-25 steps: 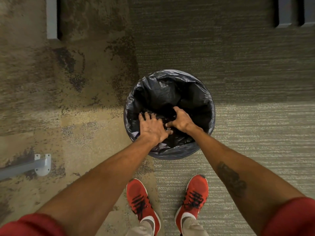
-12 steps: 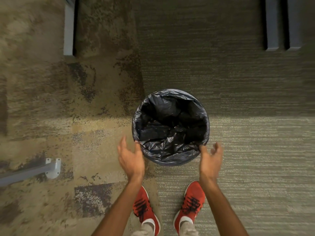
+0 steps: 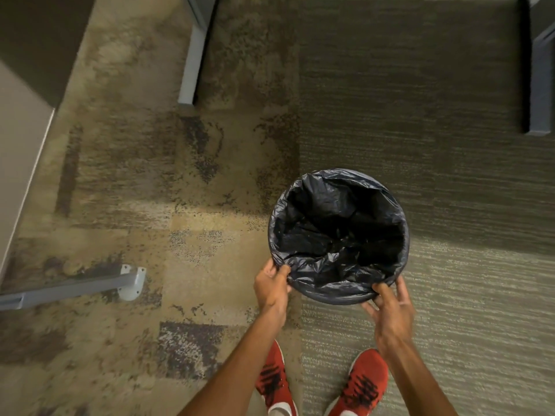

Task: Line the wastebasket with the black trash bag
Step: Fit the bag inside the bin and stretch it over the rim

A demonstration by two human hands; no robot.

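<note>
Both arms reaching down, left hand [image 3: 271, 285] pinching black trash bag [image 3: 336, 235] edge at wastebasket [image 3: 333, 297] near-left rim, right hand [image 3: 390, 307] fingers curling on near-right rim gripping it; wastebasket standing on carpet [image 3: 180, 205] ahead of red shoes [image 3: 365, 382]

Trash bag [image 3: 339, 235] sits inside the wastebasket [image 3: 333, 297], just ahead of both shoes [image 3: 365, 382].
</note>
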